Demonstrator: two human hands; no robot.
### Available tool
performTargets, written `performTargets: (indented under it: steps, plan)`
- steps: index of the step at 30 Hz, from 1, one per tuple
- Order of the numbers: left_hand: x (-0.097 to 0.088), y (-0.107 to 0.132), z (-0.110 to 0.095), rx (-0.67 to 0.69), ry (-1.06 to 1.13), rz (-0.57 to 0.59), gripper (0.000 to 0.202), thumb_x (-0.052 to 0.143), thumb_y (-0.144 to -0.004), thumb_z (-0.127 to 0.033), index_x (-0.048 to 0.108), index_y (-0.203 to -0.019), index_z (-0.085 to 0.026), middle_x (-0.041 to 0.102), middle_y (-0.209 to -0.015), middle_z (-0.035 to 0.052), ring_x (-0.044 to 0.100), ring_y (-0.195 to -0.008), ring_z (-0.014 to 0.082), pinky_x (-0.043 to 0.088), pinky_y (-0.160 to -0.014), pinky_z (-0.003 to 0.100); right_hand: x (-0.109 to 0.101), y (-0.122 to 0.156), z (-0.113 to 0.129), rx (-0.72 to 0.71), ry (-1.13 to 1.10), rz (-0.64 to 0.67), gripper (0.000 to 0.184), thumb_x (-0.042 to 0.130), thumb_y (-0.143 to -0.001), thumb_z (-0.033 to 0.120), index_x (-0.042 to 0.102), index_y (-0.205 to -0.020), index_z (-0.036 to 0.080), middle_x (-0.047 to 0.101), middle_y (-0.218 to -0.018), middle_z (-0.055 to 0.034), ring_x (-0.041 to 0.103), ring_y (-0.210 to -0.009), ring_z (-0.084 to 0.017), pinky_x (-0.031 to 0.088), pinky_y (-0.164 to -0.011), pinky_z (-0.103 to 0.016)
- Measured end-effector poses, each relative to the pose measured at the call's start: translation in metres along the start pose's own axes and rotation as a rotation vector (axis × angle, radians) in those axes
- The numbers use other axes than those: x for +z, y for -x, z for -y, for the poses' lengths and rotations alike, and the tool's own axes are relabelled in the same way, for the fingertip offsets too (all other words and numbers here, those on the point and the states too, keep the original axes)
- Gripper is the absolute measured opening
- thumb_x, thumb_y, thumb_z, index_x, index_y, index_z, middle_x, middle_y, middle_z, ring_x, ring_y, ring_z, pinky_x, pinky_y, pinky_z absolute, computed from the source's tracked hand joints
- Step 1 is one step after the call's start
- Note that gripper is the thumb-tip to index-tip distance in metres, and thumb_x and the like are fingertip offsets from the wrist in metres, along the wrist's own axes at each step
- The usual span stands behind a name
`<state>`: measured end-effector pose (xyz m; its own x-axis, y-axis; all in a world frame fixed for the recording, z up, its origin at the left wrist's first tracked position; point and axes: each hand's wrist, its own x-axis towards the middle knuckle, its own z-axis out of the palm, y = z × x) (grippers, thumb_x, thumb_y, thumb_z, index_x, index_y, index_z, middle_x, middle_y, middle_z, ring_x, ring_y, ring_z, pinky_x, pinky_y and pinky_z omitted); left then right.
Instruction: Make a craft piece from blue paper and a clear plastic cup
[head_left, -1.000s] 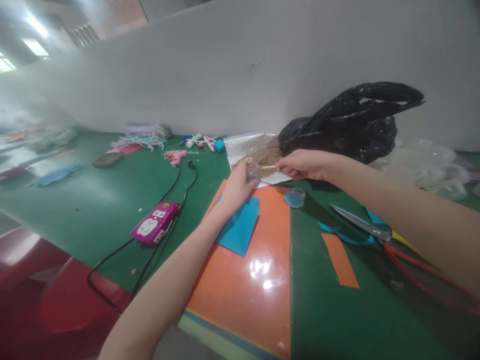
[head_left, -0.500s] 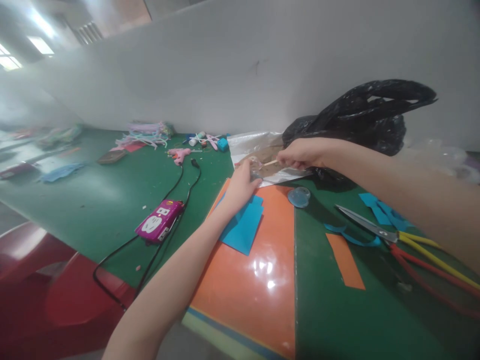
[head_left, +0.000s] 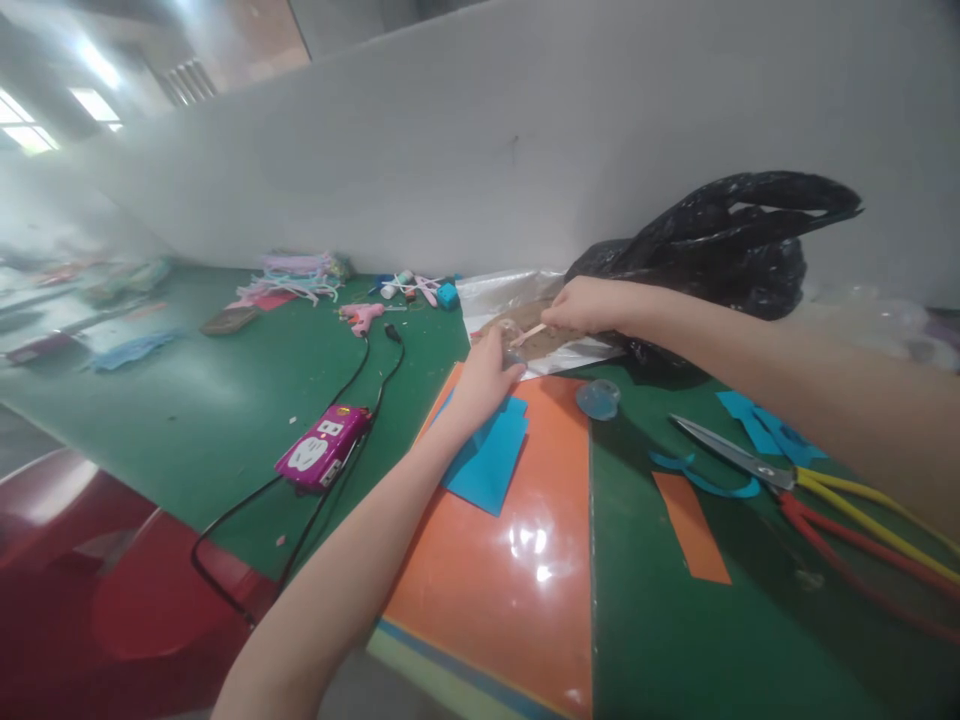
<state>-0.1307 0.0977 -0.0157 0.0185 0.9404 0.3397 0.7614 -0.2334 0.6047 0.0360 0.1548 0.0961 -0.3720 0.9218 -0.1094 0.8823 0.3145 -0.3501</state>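
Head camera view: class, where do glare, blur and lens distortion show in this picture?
In the head view, glare forms a bright patch on the glossy orange sheet; the far left of the green tabletop dissolves into hazy blur; the wide lens makes the white partition slant.

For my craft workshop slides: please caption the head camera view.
Left hand holding a small clear plastic piece, right hand a pale stick, over cardboard on a green workbench.

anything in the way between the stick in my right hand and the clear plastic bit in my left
Nothing visible blocks it. The wooden stick in the right hand points toward the small clear plastic piece in the left hand; the cardboard lies beneath, not between them.
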Motion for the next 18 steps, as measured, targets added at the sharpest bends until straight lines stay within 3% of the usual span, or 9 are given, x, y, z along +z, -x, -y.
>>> performTargets:
  steps: [4,9,13,18]
  plan:
    - [0.001,0.000,0.000,0.008,0.015,0.003,0.047,0.067,-0.085,-0.011,0.054,-0.129,-0.016,0.069,-0.132,0.0176,0.063,-0.126,0.0312,0.048,-0.108,0.045,0.006,0.003,-0.007,-0.048,0.046,-0.039,0.024,0.060,-0.088,0.027,0.066,-0.066,0.020,0.059,-0.063,-0.0041,0.054,-0.062,-0.019,0.034,-0.055,-0.032]
    - [0.001,0.000,0.003,0.025,0.053,-0.003,0.048,0.066,-0.085,-0.011,0.052,-0.131,-0.016,0.069,-0.133,0.0176,0.065,-0.122,0.0295,0.048,-0.107,0.045,0.019,0.015,-0.015,-0.109,-0.007,-0.190,0.021,0.055,-0.092,0.029,0.070,-0.080,0.019,0.070,-0.078,-0.0068,0.060,-0.072,-0.021,0.037,-0.059,-0.029]
    - [0.001,0.000,0.002,0.003,0.081,-0.003,0.046,0.066,-0.085,-0.011,0.052,-0.129,-0.015,0.070,-0.128,0.0179,0.067,-0.118,0.0289,0.050,-0.104,0.044,0.038,0.022,-0.027,-0.163,-0.073,-0.143,0.025,0.051,-0.096,0.028,0.067,-0.079,0.021,0.071,-0.078,-0.0055,0.061,-0.071,-0.020,0.036,-0.059,-0.029]
    - [-0.001,-0.001,-0.002,-0.103,0.150,-0.020,0.053,0.069,-0.084,-0.011,0.048,-0.132,-0.018,0.072,-0.122,0.0153,0.070,-0.113,0.0272,0.051,-0.101,0.041,0.057,0.024,-0.042,-0.120,-0.059,-0.141,0.026,0.050,-0.096,0.023,0.066,-0.075,0.020,0.074,-0.082,-0.0093,0.063,-0.073,-0.022,0.036,-0.061,-0.030]
